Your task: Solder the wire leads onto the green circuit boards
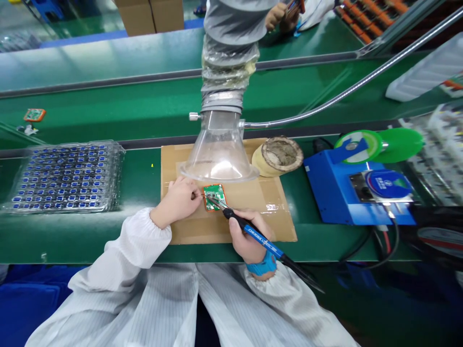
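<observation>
A small green circuit board in an orange holder (214,196) lies on a cardboard sheet (267,212) in front of me. My right hand (247,236) is closed round a blue and black soldering iron (260,238), its tip resting on the board. My left hand (178,200) is pinched shut beside the board's left edge, holding what looks like a thin wire to it. A clear fume funnel (219,154) hangs just above and behind the board.
A clear tray of several blue parts (65,177) lies at the left. A blue soldering station (356,195) with a green solder reel (358,142) stands at the right, a sponge pot (278,156) near it. Another person's hand (277,17) works across the belt.
</observation>
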{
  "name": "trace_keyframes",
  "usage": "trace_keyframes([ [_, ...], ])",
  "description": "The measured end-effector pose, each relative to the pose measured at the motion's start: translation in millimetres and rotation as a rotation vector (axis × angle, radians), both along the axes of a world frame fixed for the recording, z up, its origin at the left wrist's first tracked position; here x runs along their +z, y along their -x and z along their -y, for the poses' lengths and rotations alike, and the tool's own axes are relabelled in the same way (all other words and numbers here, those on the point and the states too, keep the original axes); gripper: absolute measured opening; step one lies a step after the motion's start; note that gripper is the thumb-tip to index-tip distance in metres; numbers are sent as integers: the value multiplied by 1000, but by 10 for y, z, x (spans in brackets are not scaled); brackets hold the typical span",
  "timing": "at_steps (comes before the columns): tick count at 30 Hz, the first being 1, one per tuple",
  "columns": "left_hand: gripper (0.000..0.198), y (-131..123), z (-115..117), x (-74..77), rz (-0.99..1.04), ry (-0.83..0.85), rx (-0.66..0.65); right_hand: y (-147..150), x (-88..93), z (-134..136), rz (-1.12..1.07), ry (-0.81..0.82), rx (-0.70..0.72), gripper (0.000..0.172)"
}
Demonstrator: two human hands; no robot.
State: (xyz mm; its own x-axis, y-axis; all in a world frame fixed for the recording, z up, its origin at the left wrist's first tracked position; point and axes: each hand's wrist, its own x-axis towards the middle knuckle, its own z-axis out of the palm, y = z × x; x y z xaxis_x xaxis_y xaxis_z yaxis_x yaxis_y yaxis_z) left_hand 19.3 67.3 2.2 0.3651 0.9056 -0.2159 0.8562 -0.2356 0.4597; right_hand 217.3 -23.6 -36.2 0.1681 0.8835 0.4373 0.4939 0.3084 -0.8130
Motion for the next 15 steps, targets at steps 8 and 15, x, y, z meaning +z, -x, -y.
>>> trace_keyframes([
  [8, 21, -14, -10, 19, 8, 25, 33, -4, -16, 2, 29, 20, 4, 9],
  [15, 20, -28, -10, 48, 13, 47, 44, -8, 5, 2, 13, 6, -2, 9],
])
